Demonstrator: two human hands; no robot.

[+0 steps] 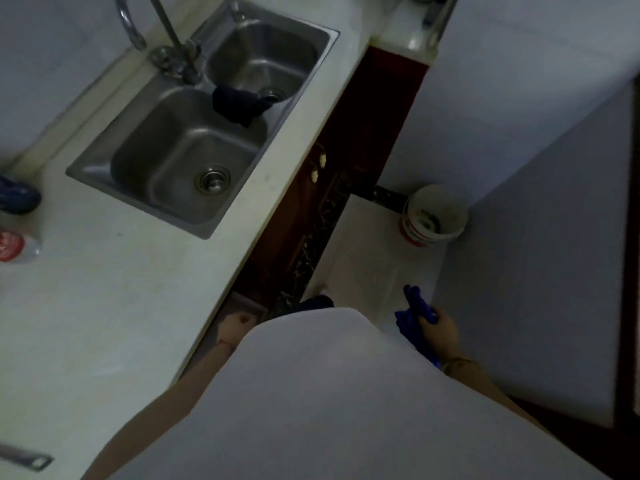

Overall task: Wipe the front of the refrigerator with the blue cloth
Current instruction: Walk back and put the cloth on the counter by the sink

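While right hand (pixel 441 329) grips the bunched blue cloth (pixel 414 315) at lower right | refrigerator (pixel 540 271) — pale panel just beside it | left hand (pixel 235 327) low at centre, mostly hidden — grip unclear

The blue cloth (pixel 414 315) is dark blue and all bunched up, not spread flat. The right hand (pixel 441 329) holds it tight, low down beside the person's body. One end of the cloth sticks up above the fingers, and the other end hangs down past the wrist. The refrigerator (pixel 540 271) is big and pale grey, with a smooth, plain front. It stands just to the right of the cloth. The picture does not show if the cloth touches the refrigerator.
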